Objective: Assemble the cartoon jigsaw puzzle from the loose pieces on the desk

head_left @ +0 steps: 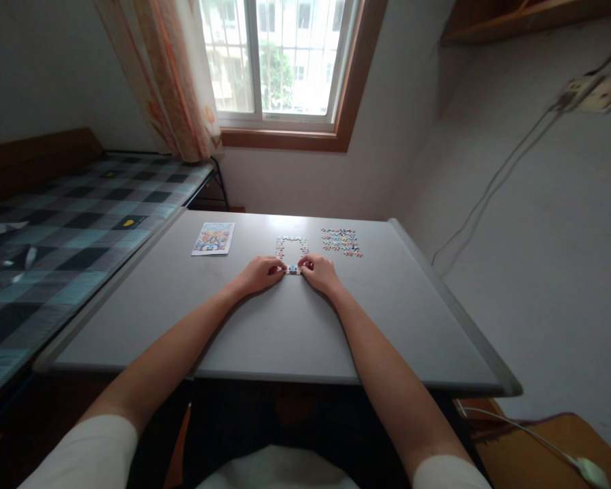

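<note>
A rectangular frame of joined jigsaw puzzle pieces lies on the grey table, with bare tabletop inside it. My left hand is at the frame's near left corner, its fingers closed on the puzzle edge. At the near right corner, my right hand pinches the same edge. Between the fingertips shows the frame's bottom strip, with a blue patch in its middle. The fingers partly cover both near corners. Loose puzzle pieces lie in rows to the right of the frame.
A printed picture card lies at the table's back left. Left of the table stands a bed with a checked cover. Behind are a curtain and a window. A cable runs down the right wall.
</note>
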A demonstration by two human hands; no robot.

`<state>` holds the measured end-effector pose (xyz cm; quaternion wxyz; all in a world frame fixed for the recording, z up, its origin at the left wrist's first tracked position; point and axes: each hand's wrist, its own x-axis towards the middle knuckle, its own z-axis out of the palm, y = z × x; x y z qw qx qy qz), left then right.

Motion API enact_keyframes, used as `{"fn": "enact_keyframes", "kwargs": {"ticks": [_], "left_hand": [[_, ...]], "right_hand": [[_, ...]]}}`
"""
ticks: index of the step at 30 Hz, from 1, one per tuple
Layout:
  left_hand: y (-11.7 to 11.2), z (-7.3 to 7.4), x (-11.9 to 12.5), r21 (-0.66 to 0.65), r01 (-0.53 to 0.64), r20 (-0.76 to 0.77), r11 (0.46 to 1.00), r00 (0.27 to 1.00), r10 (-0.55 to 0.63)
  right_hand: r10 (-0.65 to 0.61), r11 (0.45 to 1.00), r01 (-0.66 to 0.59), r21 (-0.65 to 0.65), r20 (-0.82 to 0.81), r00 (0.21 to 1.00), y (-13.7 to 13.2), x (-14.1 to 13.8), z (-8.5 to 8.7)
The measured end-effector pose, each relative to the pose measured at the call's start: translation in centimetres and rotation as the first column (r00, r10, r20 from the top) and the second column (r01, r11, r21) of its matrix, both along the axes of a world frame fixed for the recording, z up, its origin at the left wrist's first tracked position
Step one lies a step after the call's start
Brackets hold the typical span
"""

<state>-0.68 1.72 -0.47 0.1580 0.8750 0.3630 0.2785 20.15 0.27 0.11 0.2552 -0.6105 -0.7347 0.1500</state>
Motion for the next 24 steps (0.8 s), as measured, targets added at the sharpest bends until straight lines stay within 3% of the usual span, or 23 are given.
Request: {"fn": "enact_keyframes", "kwargs": {"ticks": [24], "left_hand": [[0.03,-0.04,-0.05,-0.021,-0.009,-0.026,1.000,1.000,0.009]], "right_hand": [[-0.003,1.000,0.003,-0.006,0.006,1.000,-0.05,-0.03,0.11]]}}
